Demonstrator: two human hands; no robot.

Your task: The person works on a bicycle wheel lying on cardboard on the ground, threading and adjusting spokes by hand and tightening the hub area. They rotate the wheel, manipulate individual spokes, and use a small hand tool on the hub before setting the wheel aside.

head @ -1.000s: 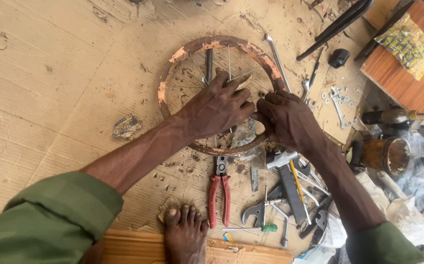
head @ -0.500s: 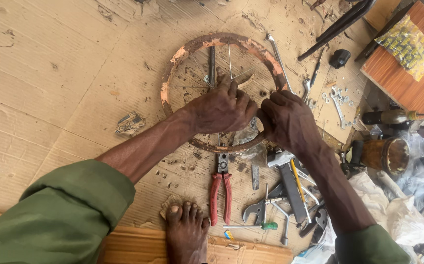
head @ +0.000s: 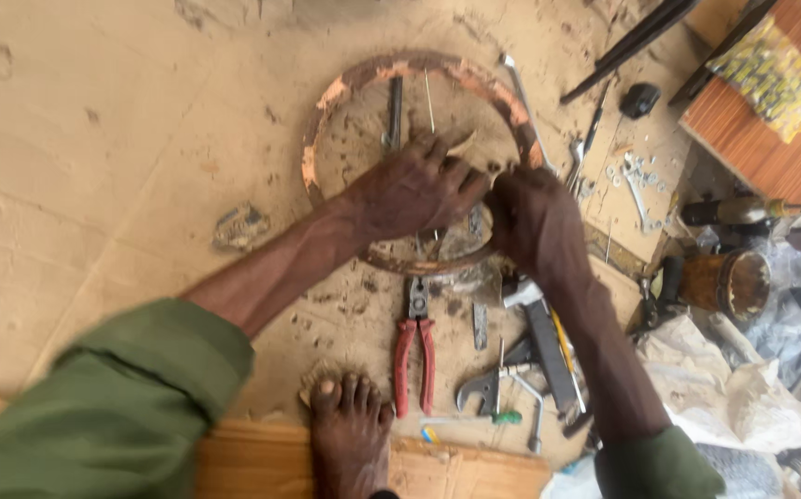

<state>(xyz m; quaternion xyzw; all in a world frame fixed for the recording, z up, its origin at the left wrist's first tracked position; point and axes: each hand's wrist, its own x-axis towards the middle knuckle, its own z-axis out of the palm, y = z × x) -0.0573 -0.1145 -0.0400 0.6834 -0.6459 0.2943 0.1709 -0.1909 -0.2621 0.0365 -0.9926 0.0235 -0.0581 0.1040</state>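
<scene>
Ground is flattened cardboard (head: 95, 139), sandy and stained; a crushed scrap (head: 238, 226) lies at left. Centre: rusty wheel rim (head: 400, 69) lies flat. Left hand (head: 414, 189) lies spread across its hub area, fingers pressing down, gripping nothing that shows. Right hand (head: 534, 217) is clenched at the rim's right edge; what it holds is hidden. Step looks like working a fitting at the rim's middle; the next move likely calls for steady pressure from both hands. Near side: a bare foot (head: 349, 425), red-handled pliers (head: 414, 351), wrenches (head: 502, 383). Right: loose washers (head: 636, 171), a tin can (head: 728, 282), a wooden board (head: 752, 139).
</scene>
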